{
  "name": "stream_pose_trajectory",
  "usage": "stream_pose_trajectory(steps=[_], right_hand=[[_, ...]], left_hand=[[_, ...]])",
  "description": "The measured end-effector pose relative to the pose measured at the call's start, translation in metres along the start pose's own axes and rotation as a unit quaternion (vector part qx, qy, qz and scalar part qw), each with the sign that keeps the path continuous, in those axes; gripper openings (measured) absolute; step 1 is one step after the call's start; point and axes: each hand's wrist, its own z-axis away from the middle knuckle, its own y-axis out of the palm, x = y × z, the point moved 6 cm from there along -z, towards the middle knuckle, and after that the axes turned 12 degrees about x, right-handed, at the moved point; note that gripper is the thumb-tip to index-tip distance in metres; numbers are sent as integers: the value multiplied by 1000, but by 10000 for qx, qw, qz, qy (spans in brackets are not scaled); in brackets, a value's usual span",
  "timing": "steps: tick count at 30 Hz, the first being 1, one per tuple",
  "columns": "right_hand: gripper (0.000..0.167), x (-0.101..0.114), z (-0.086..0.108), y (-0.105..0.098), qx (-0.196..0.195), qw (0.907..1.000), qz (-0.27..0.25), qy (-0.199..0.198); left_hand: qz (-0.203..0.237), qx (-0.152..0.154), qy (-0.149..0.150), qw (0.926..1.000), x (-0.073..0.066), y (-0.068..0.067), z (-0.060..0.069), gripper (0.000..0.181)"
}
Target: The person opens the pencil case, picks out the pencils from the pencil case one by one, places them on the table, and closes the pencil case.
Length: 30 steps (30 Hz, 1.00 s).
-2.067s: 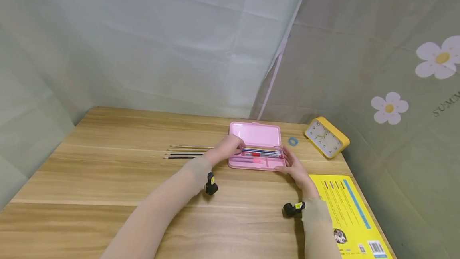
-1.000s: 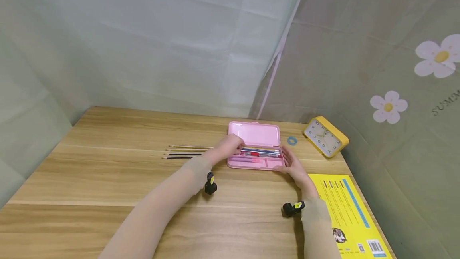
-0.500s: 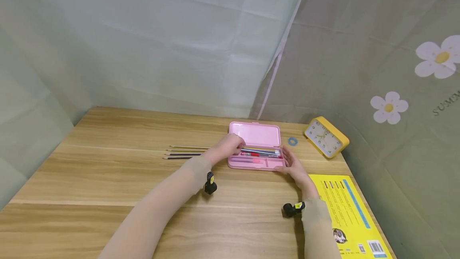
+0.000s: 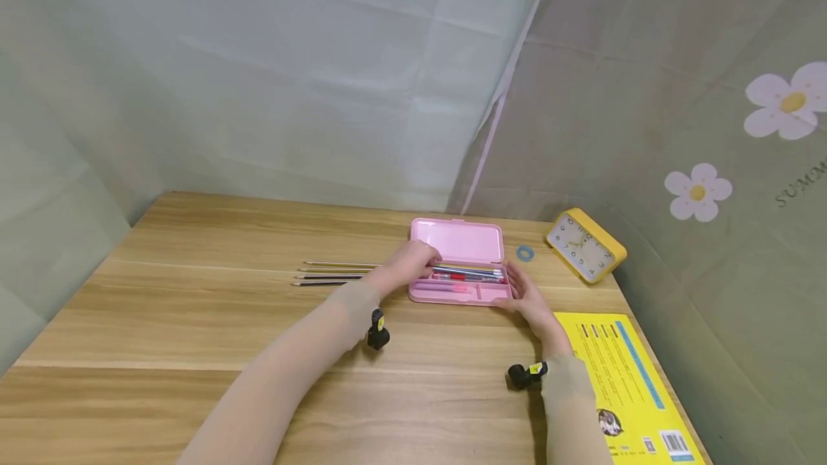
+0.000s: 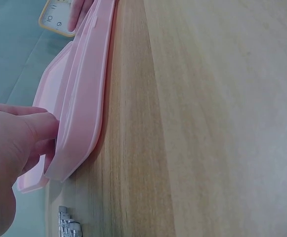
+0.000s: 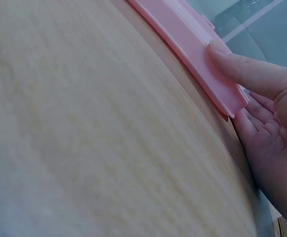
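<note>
A pink pencil case (image 4: 443, 294) lies with its lid raised, pencils (image 4: 465, 269) and a red pen (image 4: 456, 277) in its rear compartment. My left hand (image 4: 407, 264) reaches into its left end, fingertips pinching the end of a pencil there; the left wrist view shows the hand (image 5: 10, 148) with its fingertips partly hidden behind the case wall (image 5: 86, 113). My right hand (image 4: 533, 305) grips the case's right end; in the right wrist view the thumb of that hand (image 6: 276, 113) presses the case's front wall (image 6: 207, 64). A pinkish pen (image 4: 452, 288) lies in the front compartment.
Several pencils (image 4: 329, 277) lie side by side left of the case, partly behind my left forearm. A blue ring (image 4: 525, 253) and a yellow clock (image 4: 586, 245) stand to the right. A yellow book (image 4: 629, 379) lies at the right table edge, beside my right forearm.
The pencils' left ends by my left fingers have shifted slightly, and a silvery one lies at a different slant. Both hands stay in nearly the same places at the case.
</note>
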Motion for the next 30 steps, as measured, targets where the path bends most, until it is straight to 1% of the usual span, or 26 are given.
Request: stream_pose_trajectory(steps=[12,17,21,23,26,30], right_hand=[[97,0,-2,1,25,10000,31,-32],[99,1,-1,2,61,9998,35,-204],[105,1,-1,2,138,9989,104,-425],[108,0,-1,1,178,9986,115,-493],[105,-1,-2,-1,119,9991,58,-398],[100,-3,-2,-2,47,9999,34,-96]], left_hand=[[3,-19,29,10000,0,-2,3,20],[28,-64,-16,10000,1,-3,3,23],[84,-48,-146,9998,3,-4,4,27],[127,-35,-157,9998,3,-4,4,28],[193,-60,-99,9997,1,-7,6,28],[117,-156,31,9998,-2,-12,9,27]])
